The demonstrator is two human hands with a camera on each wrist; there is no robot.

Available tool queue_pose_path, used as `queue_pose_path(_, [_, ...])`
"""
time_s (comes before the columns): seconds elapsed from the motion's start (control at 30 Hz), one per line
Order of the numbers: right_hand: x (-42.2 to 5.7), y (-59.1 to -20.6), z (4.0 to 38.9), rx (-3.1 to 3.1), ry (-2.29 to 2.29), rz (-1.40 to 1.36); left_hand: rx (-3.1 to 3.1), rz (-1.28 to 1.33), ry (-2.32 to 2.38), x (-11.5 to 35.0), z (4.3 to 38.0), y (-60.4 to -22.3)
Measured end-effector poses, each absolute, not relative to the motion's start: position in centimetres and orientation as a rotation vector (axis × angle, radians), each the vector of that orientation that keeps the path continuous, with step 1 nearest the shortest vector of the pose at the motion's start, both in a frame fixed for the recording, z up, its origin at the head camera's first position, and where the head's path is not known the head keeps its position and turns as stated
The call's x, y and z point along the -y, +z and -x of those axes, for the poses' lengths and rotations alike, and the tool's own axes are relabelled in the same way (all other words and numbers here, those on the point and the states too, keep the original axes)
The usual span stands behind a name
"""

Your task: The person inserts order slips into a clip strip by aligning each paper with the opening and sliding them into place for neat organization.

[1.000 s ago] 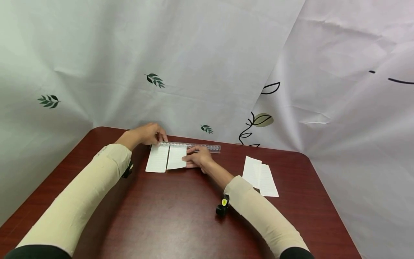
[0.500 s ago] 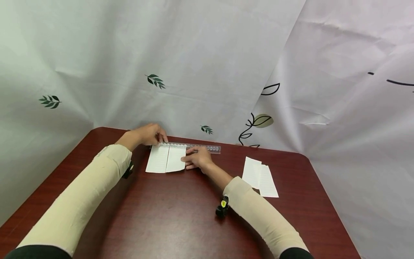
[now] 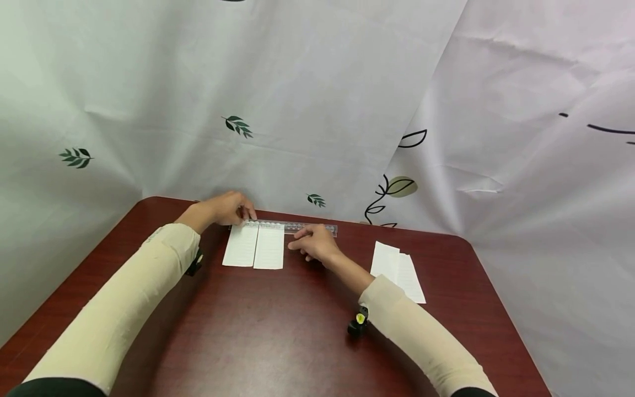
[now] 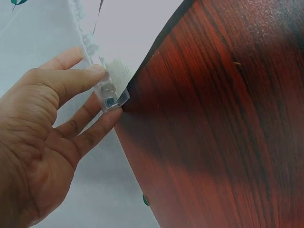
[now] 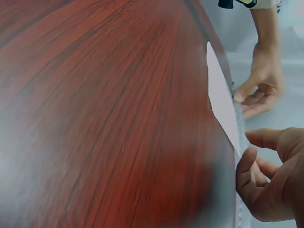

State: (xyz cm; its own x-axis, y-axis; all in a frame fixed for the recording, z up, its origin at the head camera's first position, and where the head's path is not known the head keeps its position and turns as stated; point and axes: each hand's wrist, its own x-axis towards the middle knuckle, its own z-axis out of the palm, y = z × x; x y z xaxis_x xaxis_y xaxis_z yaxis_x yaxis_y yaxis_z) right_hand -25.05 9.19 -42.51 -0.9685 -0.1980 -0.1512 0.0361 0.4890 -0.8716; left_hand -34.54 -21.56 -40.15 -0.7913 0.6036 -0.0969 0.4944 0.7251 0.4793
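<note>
A clear plastic strip point(image 3: 297, 227), ruler-like with a row of round shapes, lies along the table's far edge. Its left end is gripped by my left hand point(image 3: 230, 208), thumb on top and fingers beneath in the left wrist view. Two narrow white lined paper sheets, a left one point(image 3: 240, 246) and a right one point(image 3: 269, 247), lie side by side, their top ends at the strip. Just right of the right sheet is my right hand point(image 3: 317, 242), fingers loosely bent with nothing visible between them. Its palm side is hidden in the head view.
Two more white paper pieces point(image 3: 409, 278) overlap on the right side of the dark red wooden table point(image 3: 258, 331), partly behind the right forearm. A pale cloth backdrop point(image 3: 297, 110) with leaf prints rises behind the table's far edge.
The right sheet was pinched by my right hand, shifted left against the other sheet, then let go; it now lies flat. My right hand has drawn back rightward. The left hand stays put.
</note>
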Motion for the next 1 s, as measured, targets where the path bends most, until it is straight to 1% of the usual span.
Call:
queue_pose_path(0.23, [-12.1, -42.0, 24.7, -2.532, -1.409, 0.175, -2.684, -0.860, 0.634, 21.6, 34.6, -40.1])
queue_pose_path(0.7, [-17.0, -41.8, 23.7, -2.588, -1.308, 0.067, -2.685, -0.846, 0.633, 21.4, 34.5, -40.1])
queue_pose_path(1.0, [-20.4, -41.8, 23.2, -2.633, -1.265, 0.046, -2.676, -0.842, 0.644, 21.4, 34.4, -40.0])
